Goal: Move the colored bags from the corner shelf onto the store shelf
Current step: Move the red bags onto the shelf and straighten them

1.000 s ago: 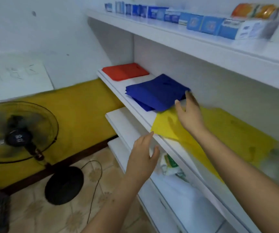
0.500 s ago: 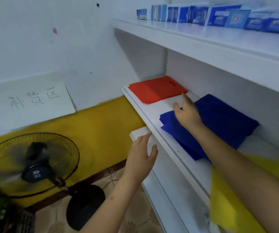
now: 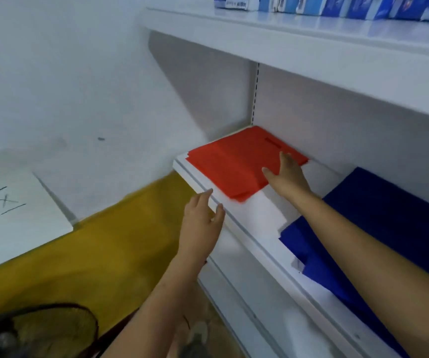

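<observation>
Flat and spread, our right grip lies with straight fingers on the near right part of the red bags; nothing is pinched or curled round yet. Our left grip hovers apart as well, fingers relaxed, just short of the shelf edge and holding nothing.

Under the right grip, the red bags sit as a flat stack at the far left end of the shelf, tucked against the back panel, with a slot handle showing just beyond the fingertips. Nearer us than that grip, and to its right, a stack of blue bags lies on the same shelf, with bare white board between the two stacks. Above both grips, a higher shelf carries a row of blue boxes.

We judge that we are at the reach-and-contact step on the red stack, before any lift. Next, we likely need to draw the stack toward the shelf edge, or work fingers under it, so the left grip can support it from below. Thin, slippery sheets may fan out if only the top ones are dragged.
</observation>
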Demonstrator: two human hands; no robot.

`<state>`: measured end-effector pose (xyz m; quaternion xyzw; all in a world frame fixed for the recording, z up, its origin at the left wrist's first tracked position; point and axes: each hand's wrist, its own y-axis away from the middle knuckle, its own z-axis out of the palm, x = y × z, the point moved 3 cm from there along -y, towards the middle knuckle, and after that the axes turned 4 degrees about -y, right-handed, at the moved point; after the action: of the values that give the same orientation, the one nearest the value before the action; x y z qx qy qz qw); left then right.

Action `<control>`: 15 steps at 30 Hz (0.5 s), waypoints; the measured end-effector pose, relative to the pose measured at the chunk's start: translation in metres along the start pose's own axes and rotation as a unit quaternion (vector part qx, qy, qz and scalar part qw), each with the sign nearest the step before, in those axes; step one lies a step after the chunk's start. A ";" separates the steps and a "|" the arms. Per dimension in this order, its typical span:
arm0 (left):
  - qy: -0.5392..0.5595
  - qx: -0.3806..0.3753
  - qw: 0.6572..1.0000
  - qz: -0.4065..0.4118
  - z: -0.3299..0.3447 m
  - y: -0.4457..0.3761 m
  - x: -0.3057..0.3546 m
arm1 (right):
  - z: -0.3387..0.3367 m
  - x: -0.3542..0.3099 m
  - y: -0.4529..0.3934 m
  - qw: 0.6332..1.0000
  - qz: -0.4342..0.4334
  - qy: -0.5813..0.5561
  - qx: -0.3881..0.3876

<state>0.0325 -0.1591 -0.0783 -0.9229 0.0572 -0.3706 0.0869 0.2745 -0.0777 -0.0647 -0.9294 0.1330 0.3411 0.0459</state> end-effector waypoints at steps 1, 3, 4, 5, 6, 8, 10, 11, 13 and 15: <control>-0.009 -0.003 1.000 0.006 0.000 -0.021 -0.007 | 0.004 0.000 -0.012 1.000 0.006 0.016 0.010; -0.025 -0.014 0.999 0.031 -0.001 -0.063 -0.019 | 0.008 0.000 -0.031 0.997 0.029 0.061 0.021; -0.029 -0.017 0.998 0.047 -0.002 -0.083 -0.024 | 0.009 0.001 -0.039 0.995 0.045 0.088 0.022; -0.036 -0.020 0.997 0.061 -0.003 -0.102 -0.029 | 0.012 0.002 -0.045 0.991 0.062 0.113 0.020; -0.047 -0.021 0.996 0.072 -0.003 -0.122 -0.033 | 0.015 0.005 -0.050 0.988 0.081 0.130 0.015; -0.077 -0.031 0.993 0.090 0.000 -0.160 -0.044 | 0.025 0.012 -0.054 0.981 0.123 0.149 -0.002; -0.118 -0.059 0.986 0.102 0.007 -0.191 -0.055 | 0.034 0.020 -0.054 0.975 0.150 0.161 -0.005; -0.139 -0.082 0.981 0.105 0.011 -0.203 -0.062 | 0.037 0.023 -0.053 0.975 0.154 0.162 0.001; -0.183 -0.119 0.970 0.106 0.022 -0.217 -0.075 | 0.040 0.024 -0.053 0.975 0.154 0.157 0.020; -0.220 -0.134 0.960 0.110 0.032 -0.221 -0.083 | 0.041 0.024 -0.053 0.975 0.159 0.153 0.033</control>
<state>0.0038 0.0749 -0.1118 -0.9729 0.1868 -0.1354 0.0131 0.2811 -0.0245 -0.1114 -0.9356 0.2956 0.1930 0.0004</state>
